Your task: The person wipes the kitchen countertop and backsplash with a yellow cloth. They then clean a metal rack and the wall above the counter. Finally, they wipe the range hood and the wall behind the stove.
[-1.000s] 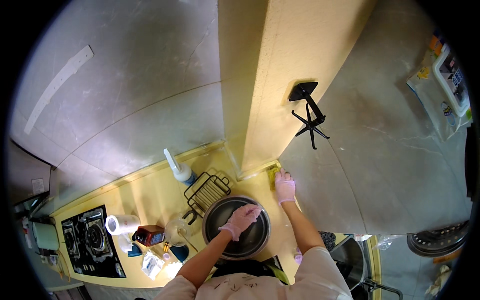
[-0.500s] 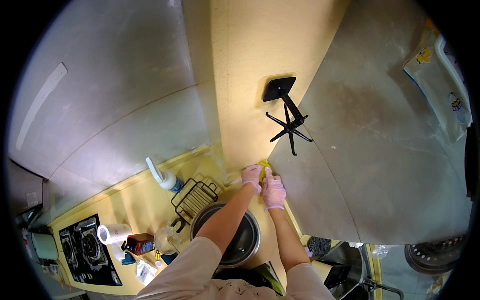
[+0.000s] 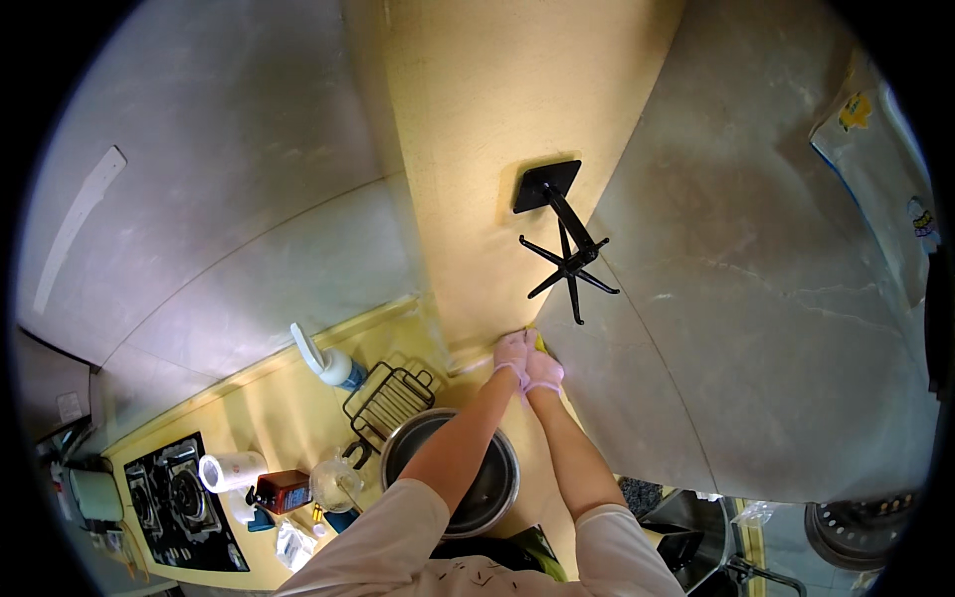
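Both my hands wear thin pink gloves and meet side by side in the far corner of the counter, where the beige pillar joins the grey wall. My left hand is closed, its fingertips largely hidden. My right hand is closed too, touching the left one and just nearer to me. A piece of yellow cloth shows at their far side, bunched against the wall's foot; most of it is covered by the gloves. Below my left forearm stands a wide round pot with a dark inside or lid and a metal rim.
A black rack and a white-and-blue spray bottle stand left of the pot. Farther left are a paper roll, a brown bottle and a black gas hob. A black hook stand juts from the pillar. A sink lies right.
My left hand has shifted slightly right and my right hand has drawn in against it, its fingers now folded. Less of the yellow cloth shows. The view has tilted a little.
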